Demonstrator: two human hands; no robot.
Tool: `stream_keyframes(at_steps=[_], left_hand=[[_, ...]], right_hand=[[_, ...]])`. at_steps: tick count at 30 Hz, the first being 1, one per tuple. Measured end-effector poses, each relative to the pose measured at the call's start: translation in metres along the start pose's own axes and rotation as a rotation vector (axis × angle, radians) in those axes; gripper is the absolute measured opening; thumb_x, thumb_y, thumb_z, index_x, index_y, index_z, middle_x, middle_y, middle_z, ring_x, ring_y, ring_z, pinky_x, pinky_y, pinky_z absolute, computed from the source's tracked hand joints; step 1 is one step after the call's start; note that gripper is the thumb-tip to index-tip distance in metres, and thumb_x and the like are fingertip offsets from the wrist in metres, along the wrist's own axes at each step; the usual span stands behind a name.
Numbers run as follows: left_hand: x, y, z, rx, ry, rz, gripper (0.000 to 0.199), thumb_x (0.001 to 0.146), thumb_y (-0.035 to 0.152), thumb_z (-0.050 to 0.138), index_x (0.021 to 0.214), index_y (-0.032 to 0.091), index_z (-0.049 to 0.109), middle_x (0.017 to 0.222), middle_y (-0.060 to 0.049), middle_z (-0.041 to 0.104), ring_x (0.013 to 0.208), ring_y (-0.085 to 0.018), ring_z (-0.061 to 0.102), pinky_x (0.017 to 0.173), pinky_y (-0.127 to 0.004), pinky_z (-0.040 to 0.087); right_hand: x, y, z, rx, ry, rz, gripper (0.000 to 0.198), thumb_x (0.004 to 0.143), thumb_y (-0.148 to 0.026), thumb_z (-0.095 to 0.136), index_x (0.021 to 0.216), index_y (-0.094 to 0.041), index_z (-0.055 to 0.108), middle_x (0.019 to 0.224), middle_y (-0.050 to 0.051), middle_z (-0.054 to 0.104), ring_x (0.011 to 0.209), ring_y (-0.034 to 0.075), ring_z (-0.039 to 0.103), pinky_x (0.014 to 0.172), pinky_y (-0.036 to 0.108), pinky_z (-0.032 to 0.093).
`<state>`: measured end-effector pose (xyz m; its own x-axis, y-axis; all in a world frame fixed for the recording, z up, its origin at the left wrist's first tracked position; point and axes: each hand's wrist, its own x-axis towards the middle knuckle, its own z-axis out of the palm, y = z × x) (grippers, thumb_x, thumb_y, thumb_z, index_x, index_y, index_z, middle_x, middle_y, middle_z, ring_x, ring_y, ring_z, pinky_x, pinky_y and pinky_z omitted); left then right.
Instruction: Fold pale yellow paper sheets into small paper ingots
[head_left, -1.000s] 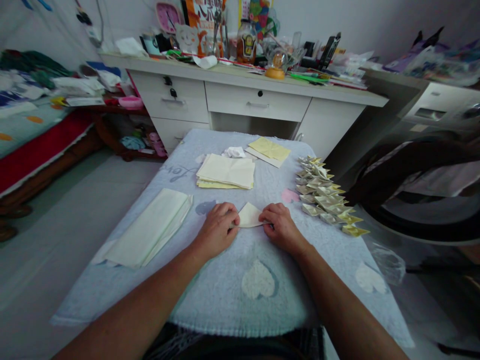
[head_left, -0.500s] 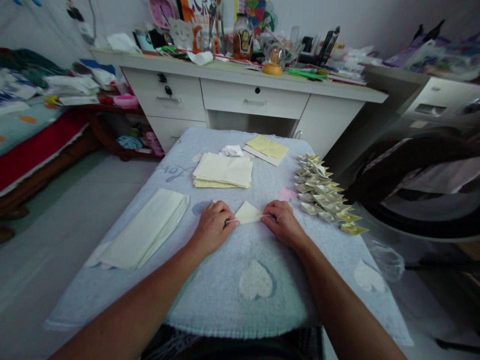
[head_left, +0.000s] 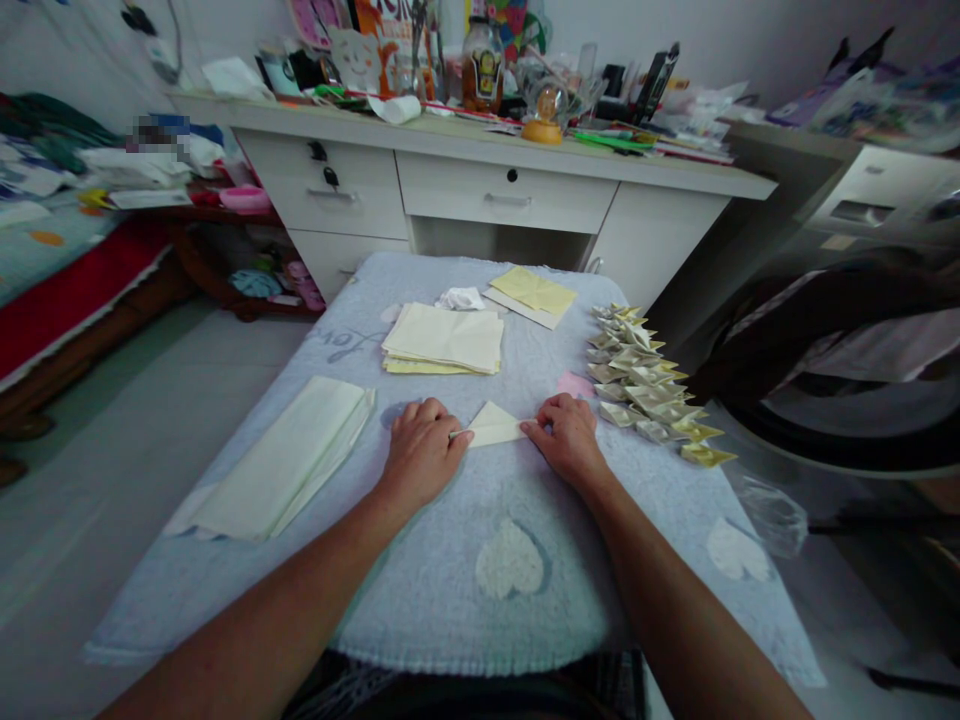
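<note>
Between my hands lies a small piece of folded cream paper (head_left: 493, 424), its peak pointing away from me and a folded strip along its near side. My left hand (head_left: 426, 447) pinches its left end between thumb and fingers. At the right end, my right hand (head_left: 564, 436) grips the paper with thumb and curled fingers. Just beyond is a stack of cream and yellow sheets (head_left: 444, 338). Rows of folded paper boats (head_left: 649, 385) stand to the right of my right hand. A long folded bundle of pale paper (head_left: 289, 455) lies left of my left hand.
A blue cloth with heart patterns (head_left: 450, 570) covers the table. Toward the back are yellow and white sheets (head_left: 532, 293) and a crumpled white tissue (head_left: 460, 299). A pink paper piece (head_left: 575, 385) lies by the boats. Behind stands a cluttered white desk (head_left: 480, 195); a washing machine (head_left: 870, 220) is at right.
My right hand has shifted slightly along the paper's right end, uncovering a bit more of the folded strip. My left hand keeps its pinch. The whole view has moved a little.
</note>
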<state>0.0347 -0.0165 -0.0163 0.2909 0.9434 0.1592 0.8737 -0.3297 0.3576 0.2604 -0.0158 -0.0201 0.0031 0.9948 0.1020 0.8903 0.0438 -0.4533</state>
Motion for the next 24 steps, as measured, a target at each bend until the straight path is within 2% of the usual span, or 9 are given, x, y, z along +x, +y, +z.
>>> stream_keyframes(at_steps=[11, 24], left_hand=[[0.0006, 0.0011, -0.0011, 0.071, -0.024, -0.069, 0.031, 0.085, 0.044, 0.054, 0.07, 0.019, 0.066, 0.093, -0.007, 0.059, 0.094, -0.024, 0.047, 0.08, -0.039, 0.032], [0.0026, -0.0018, -0.0058, 0.056, -0.044, -0.052, 0.03, 0.087, 0.04, 0.052, 0.069, 0.02, 0.068, 0.092, -0.005, 0.062, 0.093, -0.023, 0.049, 0.081, -0.04, 0.03]], right_hand=[[0.002, -0.0047, 0.0005, -0.039, 0.025, 0.068, 0.021, 0.08, -0.037, 0.066, 0.068, -0.019, 0.068, 0.095, 0.006, 0.061, 0.094, 0.024, 0.048, 0.078, 0.034, 0.03], [0.0014, -0.0056, 0.0002, -0.049, 0.033, 0.078, 0.022, 0.08, -0.037, 0.065, 0.068, -0.019, 0.069, 0.095, 0.007, 0.062, 0.093, 0.024, 0.049, 0.077, 0.034, 0.029]])
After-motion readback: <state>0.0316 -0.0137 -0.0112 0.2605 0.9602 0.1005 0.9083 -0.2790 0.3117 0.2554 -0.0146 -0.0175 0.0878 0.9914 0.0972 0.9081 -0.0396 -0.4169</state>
